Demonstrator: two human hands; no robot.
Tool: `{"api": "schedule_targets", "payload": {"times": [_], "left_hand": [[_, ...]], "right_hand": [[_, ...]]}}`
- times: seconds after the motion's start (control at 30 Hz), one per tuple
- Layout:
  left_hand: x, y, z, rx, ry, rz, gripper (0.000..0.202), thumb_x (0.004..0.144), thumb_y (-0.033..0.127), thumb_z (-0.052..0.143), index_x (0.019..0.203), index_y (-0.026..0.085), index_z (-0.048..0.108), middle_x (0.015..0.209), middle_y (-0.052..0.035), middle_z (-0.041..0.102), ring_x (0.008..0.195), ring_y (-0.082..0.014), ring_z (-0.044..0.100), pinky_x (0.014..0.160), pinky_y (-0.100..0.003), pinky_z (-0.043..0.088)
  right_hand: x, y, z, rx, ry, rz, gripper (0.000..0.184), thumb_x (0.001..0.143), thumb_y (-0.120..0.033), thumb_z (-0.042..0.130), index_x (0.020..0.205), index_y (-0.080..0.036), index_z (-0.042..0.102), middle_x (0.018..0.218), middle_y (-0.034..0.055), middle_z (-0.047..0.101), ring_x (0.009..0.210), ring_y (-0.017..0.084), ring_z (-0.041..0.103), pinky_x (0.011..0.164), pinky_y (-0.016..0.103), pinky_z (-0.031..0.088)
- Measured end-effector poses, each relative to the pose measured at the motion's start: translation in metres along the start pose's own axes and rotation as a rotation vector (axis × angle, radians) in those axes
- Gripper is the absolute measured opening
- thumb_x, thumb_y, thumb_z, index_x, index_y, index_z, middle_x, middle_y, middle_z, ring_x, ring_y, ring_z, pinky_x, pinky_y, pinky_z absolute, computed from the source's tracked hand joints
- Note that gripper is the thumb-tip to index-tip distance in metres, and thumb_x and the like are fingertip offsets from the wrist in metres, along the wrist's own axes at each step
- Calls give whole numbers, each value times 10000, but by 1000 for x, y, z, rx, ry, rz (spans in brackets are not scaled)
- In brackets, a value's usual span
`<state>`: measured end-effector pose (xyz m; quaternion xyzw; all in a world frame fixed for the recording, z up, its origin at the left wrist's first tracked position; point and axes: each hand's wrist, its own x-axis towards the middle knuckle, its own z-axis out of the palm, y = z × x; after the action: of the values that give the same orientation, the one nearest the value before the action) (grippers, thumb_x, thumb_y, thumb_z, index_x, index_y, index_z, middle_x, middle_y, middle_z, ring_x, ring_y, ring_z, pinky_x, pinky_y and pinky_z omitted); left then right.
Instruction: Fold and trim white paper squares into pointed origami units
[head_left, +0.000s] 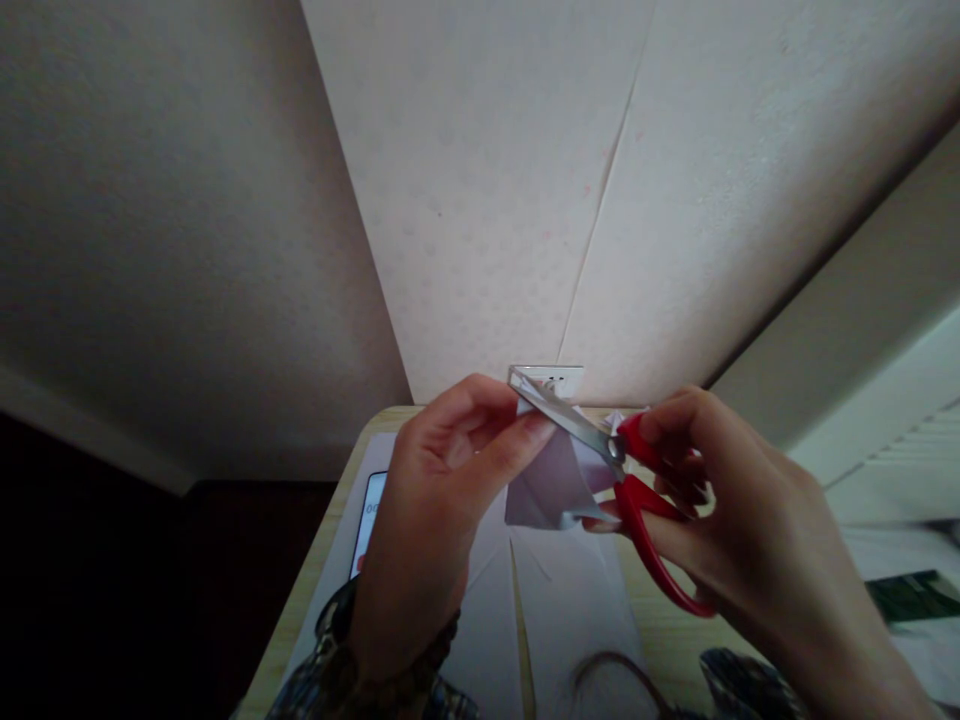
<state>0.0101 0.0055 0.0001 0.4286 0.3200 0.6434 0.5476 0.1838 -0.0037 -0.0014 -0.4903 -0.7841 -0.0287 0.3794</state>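
Observation:
My left hand pinches a folded piece of white paper between thumb and fingers, in the air above the table. Fingers of my right hand are through the red handles of a pair of scissors. The steel blades point up and left, lying across the upper part of the paper close to my left thumb and fingertips. One of my right fingers touches the paper's lower right corner. Whether the blades are cutting into the paper, I cannot tell.
White sheets lie on the light wooden table. A phone with a lit screen sits behind my left wrist. At the table's far edge stands the wall with a socket plate. A dark green item lies at the right.

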Motion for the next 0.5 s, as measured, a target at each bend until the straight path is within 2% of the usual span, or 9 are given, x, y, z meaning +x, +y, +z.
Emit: {"api": "schedule_targets", "payload": {"times": [0.23, 0.5], "left_hand": [[1, -2, -3, -25, -33, -43, 68, 748, 209, 813, 709, 211, 757, 685, 29, 705, 682, -125, 642, 656, -214, 515], [1, 0, -6, -12, -59, -81, 101, 716, 254, 859, 706, 202, 773, 673, 25, 712, 710, -137, 665, 704, -235, 533]], "right_hand": [[-4, 3, -1, 20, -22, 28, 305, 812, -416, 726, 847, -259, 466, 637, -57, 530, 449, 117, 450, 394, 231, 381], [-4, 7, -1, -8, -8, -8, 311, 816, -410, 731, 876, -253, 470, 712, -31, 597, 509, 125, 574, 410, 216, 456]]}}
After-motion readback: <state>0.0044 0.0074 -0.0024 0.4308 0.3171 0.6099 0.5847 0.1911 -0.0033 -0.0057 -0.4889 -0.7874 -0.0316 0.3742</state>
